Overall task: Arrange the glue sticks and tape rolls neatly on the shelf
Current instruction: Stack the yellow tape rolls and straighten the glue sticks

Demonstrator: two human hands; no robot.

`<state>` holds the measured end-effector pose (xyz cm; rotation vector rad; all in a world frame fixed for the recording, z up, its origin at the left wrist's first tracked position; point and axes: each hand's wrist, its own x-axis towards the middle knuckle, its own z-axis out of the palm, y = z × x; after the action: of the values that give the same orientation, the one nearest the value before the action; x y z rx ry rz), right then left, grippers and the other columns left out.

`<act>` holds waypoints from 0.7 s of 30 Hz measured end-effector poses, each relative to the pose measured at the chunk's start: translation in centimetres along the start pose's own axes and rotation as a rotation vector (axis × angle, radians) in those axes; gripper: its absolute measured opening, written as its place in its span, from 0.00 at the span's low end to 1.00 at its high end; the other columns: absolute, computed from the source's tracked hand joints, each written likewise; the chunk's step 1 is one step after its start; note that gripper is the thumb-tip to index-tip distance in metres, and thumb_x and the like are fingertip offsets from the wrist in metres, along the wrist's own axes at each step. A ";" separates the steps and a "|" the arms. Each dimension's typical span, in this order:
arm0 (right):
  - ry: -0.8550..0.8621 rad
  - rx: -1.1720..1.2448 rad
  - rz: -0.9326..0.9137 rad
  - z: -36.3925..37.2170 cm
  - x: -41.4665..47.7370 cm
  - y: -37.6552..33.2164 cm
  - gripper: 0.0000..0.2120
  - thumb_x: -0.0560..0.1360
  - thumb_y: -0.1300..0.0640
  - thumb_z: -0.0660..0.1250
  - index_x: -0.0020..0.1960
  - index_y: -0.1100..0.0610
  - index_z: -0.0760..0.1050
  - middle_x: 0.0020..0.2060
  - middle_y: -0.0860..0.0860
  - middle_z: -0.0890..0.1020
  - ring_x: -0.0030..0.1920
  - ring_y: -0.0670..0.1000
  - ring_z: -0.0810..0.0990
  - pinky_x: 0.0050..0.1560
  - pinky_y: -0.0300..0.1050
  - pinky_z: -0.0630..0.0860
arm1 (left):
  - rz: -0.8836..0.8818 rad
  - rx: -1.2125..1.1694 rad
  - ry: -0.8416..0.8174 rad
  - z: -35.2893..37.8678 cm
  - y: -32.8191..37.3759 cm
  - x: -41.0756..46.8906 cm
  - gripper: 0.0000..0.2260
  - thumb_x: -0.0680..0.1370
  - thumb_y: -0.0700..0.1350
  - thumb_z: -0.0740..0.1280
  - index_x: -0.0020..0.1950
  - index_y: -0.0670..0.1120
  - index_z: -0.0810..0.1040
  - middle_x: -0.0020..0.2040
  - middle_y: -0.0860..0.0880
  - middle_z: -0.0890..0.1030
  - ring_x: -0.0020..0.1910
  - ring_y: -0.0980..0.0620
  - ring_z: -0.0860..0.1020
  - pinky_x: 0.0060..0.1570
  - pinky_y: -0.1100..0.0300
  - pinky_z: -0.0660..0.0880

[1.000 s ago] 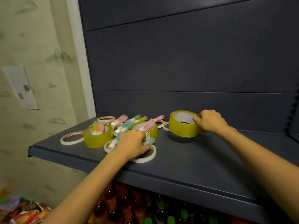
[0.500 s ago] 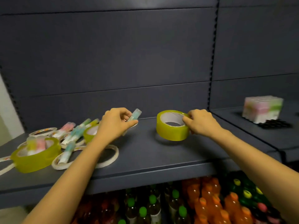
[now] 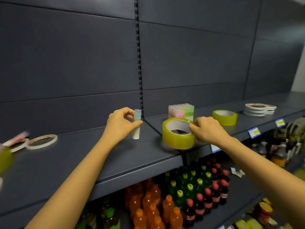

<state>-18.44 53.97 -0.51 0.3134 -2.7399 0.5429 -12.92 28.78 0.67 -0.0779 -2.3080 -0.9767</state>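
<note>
The left grip pinches a glue stick upright with thumb and fingers, low over the shelf. I cannot tell if the stick touches it. The right grip has its fingers curled over the rim of a yellow tape roll, near the front edge. Far right, a glue block, a second roll and a white stack sit in a tidy row, so that part looks done. On the left, loose rings and a blurry yellow roll lie about. I think a lot is left to sort.
</note>
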 end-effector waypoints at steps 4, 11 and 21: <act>-0.009 0.000 0.019 -1.4 1.3 5.9 0.15 0.76 0.52 0.58 0.43 0.64 0.74 0.40 0.62 0.82 0.44 0.61 0.79 0.47 0.52 0.76 | -0.012 -0.055 0.001 5.8 3.0 1.1 0.10 0.68 0.42 0.76 0.46 0.46 0.79 0.41 0.48 0.82 0.39 0.52 0.77 0.48 0.55 0.77; -0.028 -0.019 -0.007 -2.6 3.2 12.9 0.16 0.77 0.51 0.57 0.32 0.55 0.63 0.43 0.63 0.82 0.48 0.62 0.79 0.52 0.52 0.75 | 0.026 -0.073 0.010 13.1 6.1 3.5 0.08 0.68 0.45 0.76 0.42 0.43 0.81 0.39 0.47 0.81 0.38 0.52 0.79 0.48 0.53 0.79; -0.054 0.025 -0.004 -2.9 6.8 18.3 0.14 0.77 0.52 0.57 0.45 0.61 0.74 0.44 0.62 0.82 0.50 0.62 0.77 0.51 0.52 0.74 | -0.031 0.139 0.056 18.8 8.3 7.1 0.08 0.68 0.46 0.74 0.44 0.49 0.79 0.39 0.52 0.81 0.43 0.50 0.81 0.48 0.52 0.79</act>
<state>-28.90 70.64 -1.61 0.3445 -2.7855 0.5765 -26.09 46.03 -0.08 0.0417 -2.3247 -0.8205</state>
